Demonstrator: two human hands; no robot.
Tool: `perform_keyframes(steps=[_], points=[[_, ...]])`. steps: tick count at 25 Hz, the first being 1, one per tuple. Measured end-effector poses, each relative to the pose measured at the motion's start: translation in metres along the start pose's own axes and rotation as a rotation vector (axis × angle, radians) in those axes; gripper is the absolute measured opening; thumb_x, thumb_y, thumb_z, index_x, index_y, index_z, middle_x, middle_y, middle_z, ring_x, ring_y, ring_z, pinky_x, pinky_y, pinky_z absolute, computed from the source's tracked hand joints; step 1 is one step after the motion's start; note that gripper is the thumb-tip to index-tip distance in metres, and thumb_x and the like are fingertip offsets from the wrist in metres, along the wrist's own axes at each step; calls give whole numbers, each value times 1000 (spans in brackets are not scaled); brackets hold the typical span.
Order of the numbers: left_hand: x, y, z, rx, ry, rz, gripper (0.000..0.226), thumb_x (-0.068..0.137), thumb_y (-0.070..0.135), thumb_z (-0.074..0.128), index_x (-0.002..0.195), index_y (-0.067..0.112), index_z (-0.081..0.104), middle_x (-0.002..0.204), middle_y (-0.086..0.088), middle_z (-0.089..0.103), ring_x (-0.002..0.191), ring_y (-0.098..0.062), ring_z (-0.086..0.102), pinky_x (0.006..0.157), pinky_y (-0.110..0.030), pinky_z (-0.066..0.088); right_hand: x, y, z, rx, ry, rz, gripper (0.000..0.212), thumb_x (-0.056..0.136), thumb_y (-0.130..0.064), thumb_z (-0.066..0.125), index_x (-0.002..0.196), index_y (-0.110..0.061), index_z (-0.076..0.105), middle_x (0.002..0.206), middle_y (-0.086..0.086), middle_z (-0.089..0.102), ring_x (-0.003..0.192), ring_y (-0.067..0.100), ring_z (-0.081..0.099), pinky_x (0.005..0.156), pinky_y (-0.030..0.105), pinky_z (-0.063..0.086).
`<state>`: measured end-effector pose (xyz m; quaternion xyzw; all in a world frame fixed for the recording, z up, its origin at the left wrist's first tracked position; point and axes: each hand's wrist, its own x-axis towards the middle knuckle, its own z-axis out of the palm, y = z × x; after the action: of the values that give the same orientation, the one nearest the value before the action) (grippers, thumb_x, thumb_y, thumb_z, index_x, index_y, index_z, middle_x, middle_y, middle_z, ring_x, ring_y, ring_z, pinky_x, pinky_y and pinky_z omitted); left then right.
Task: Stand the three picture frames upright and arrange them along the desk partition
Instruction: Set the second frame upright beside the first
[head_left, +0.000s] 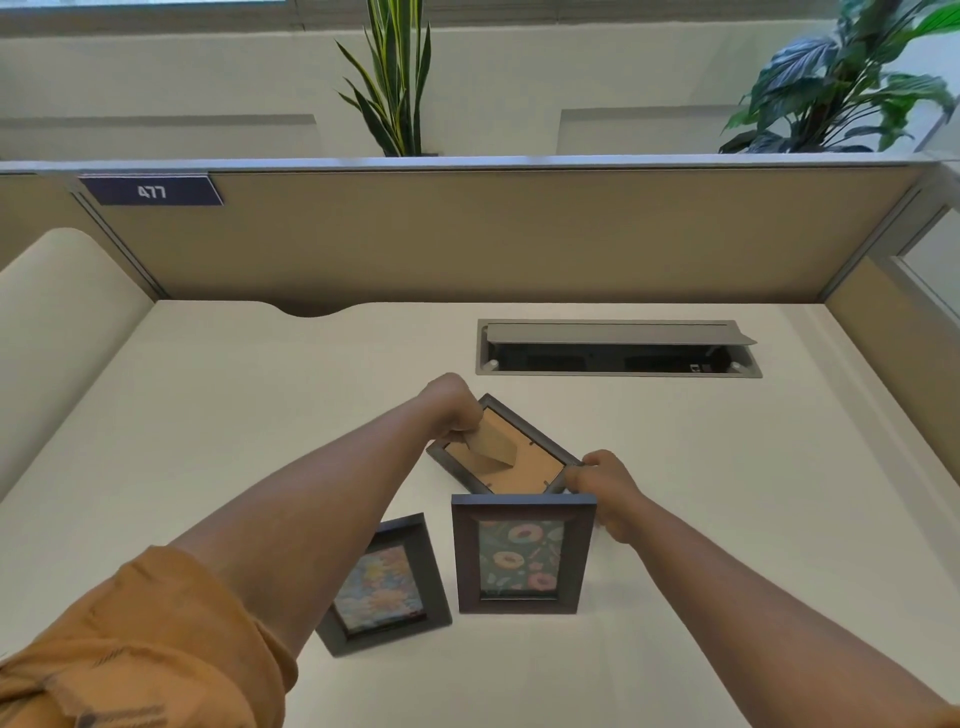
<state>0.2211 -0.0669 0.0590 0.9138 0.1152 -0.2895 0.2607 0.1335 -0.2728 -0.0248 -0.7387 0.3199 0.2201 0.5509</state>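
At the far left a blue number tag (150, 190) reading 477 sits on the top corner of the tan desk partition (493, 234), which runs across the back of the pale surface (208, 415); an orange rolled sleeve (130, 649) covers the left upper arm at the lower left corner. The left hand (451, 402) reaches forward and pinches the cardboard easel stand (491, 444) on the back of the face-down frame (506, 449), fingers closed on the stand's upper end; this frame lies flat and turned diagonally near the middle of the surface, well apart from the partition. Nearer the camera, the pastel floral frame (387, 584) lies partly under the left forearm, whether flat or leaning I cannot tell; just right of it the doughnut-print frame (522, 553) stands upright, its top edge just in front of the face-down frame's near corner. The right hand (605, 488) is closed on the right corner of the face-down frame, fingertips pressed to its dark edge. Behind, a grey cable hatch (618, 348) is set into the surface with its lid raised; two leafy plants (395, 78) rise beyond the partition.
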Motion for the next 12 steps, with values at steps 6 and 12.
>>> perform_keyframes(steps=[6,12], points=[[-42,34,4,74,230,258,10,90,4,61,95,10,66,90,-7,65,72,-19,61,58,-28,50,-18,-22,2,86,-27,-86,35,99,-39,60,99,-4,63,85,12,72,74,25,68,63,32,51],[-111,67,18,255,407,703,14,85,8,70,92,20,69,94,0,65,80,-21,63,65,-33,53,-49,-54,-19,662,-328,-213,52,103,-50,50,124,-7,68,117,16,76,111,29,73,102,47,56]])
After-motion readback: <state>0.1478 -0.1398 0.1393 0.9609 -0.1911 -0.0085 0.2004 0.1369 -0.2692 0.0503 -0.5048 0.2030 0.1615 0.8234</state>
